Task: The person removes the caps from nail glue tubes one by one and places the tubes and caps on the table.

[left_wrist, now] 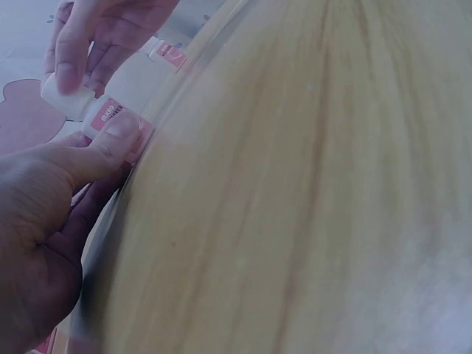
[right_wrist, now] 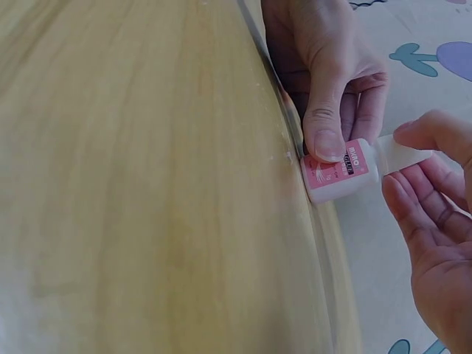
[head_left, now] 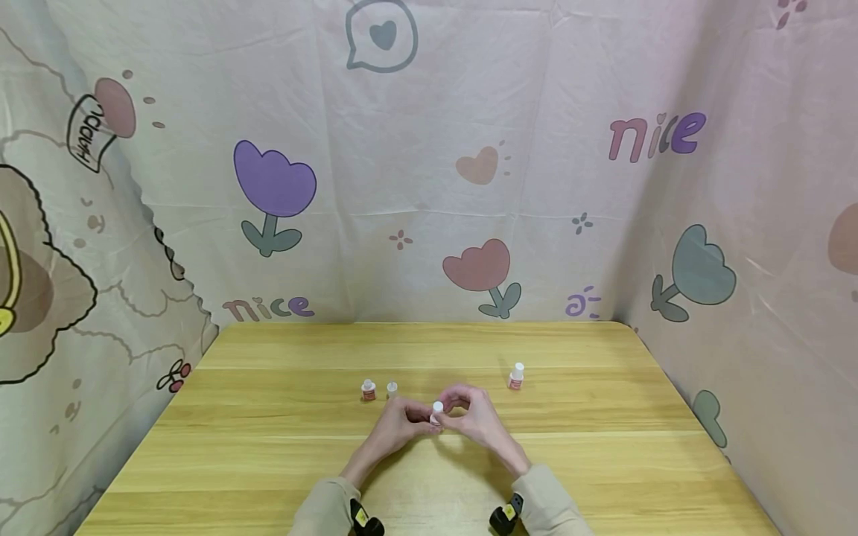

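A small white glue bottle [right_wrist: 338, 171] with a pink label stands at the middle of the table, its base at the tabletop. My left hand [head_left: 400, 423] holds it by the body, the thumb lying across the label in the right wrist view. At its top, my right hand [head_left: 477, 419] pinches the white cap [right_wrist: 402, 155] between thumb and fingers. The cap sits at the bottle's neck, in line with the body. Part of the label is hidden under the left thumb.
Left of the hands stands another small bottle [head_left: 369, 391] with a red label. Beside it is a small white piece [head_left: 392, 388], partly behind the left hand. A capped glue bottle [head_left: 516, 377] stands to the right on the wooden table [head_left: 268, 417]. Printed cloth [head_left: 402, 186] hangs behind.
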Tool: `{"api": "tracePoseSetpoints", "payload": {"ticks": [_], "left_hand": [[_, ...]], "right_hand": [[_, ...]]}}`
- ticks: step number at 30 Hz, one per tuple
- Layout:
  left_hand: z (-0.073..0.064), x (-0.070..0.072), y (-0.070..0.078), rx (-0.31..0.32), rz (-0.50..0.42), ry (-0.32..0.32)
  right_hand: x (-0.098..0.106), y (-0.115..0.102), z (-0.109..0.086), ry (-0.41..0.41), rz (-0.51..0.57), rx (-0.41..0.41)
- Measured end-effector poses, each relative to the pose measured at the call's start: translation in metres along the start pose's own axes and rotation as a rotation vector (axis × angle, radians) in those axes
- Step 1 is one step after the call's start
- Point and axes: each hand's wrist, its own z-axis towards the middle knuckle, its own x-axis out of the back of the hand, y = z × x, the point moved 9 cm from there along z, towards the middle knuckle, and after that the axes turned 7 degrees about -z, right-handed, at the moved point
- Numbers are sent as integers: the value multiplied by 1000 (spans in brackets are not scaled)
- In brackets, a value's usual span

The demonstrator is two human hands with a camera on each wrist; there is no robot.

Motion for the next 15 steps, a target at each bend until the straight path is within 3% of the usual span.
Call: {"api": "tracePoseSetpoints", "payload": {"ticks": [8,15], "left_hand": [[0,1,-4,22,18,19],[0,1,-4,4,5,6]], "right_hand": [[2,5,0,20,-10,-50],[2,3,0,29,-10,-30]]}}
